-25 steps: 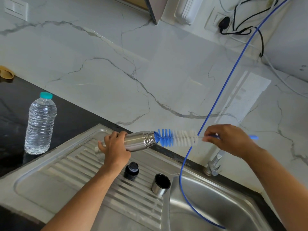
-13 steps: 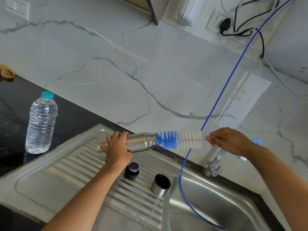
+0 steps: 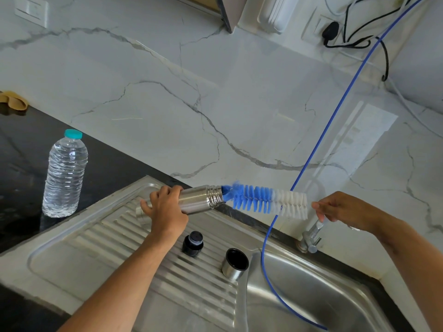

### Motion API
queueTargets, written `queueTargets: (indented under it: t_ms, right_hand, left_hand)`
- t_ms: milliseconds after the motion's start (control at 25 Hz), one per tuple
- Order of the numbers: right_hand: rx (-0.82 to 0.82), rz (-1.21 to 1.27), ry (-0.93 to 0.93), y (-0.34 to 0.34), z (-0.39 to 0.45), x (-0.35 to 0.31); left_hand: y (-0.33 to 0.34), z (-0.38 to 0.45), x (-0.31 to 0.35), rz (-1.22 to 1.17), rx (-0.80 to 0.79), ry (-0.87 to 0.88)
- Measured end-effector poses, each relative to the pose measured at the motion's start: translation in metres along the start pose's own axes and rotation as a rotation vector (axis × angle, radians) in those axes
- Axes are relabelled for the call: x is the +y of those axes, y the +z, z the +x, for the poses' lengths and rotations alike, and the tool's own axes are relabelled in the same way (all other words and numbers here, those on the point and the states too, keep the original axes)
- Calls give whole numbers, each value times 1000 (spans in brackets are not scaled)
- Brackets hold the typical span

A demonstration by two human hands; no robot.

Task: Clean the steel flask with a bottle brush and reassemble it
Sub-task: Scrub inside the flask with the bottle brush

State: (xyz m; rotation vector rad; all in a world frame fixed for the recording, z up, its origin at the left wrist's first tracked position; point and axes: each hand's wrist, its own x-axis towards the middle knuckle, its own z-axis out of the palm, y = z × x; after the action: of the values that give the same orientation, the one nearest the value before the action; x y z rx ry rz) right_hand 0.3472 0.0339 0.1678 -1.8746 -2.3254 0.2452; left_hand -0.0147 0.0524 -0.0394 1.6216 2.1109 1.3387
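Observation:
My left hand (image 3: 165, 210) grips the steel flask (image 3: 201, 200), held level above the drainboard with its threaded mouth pointing right. The bottle brush (image 3: 266, 200), blue bristles then white, lies in line with the flask; its blue tip sits just at the mouth, nearly all of the bristles outside. My right hand (image 3: 340, 208) holds the brush handle just past the white bristles; the handle is hidden in the hand. On the drainboard below stand the black stopper (image 3: 192, 243) and the steel cup lid (image 3: 235, 263), mouth up.
A steel sink (image 3: 311, 295) with ribbed drainboard (image 3: 107, 240) fills the foreground. A tap (image 3: 311, 238) stands at the basin's back edge. A blue tube (image 3: 323, 140) hangs from upper right into the basin. A plastic water bottle (image 3: 64, 173) stands on the black counter at left.
The brush has slid right, out of the flask: more blue bristles show now. My right hand moved right with the handle. My left hand and the flask stayed put.

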Motion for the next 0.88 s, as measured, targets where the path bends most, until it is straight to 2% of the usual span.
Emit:
queueTargets:
  t_ms: [240, 480, 720, 880]
  right_hand:
    - [40, 61, -8, 9, -6, 8]
    - [152, 157, 79, 45, -3, 29]
    - [-12, 45, 9, 140, 73, -26]
    - [-83, 8, 16, 176, 129, -51]
  left_hand:
    - [-5, 0, 2, -35, 29, -21]
    - [-20, 8, -2, -188, 141, -170]
    - [-29, 12, 1, -339, 165, -211]
    - [-29, 14, 0, -383, 146, -222]
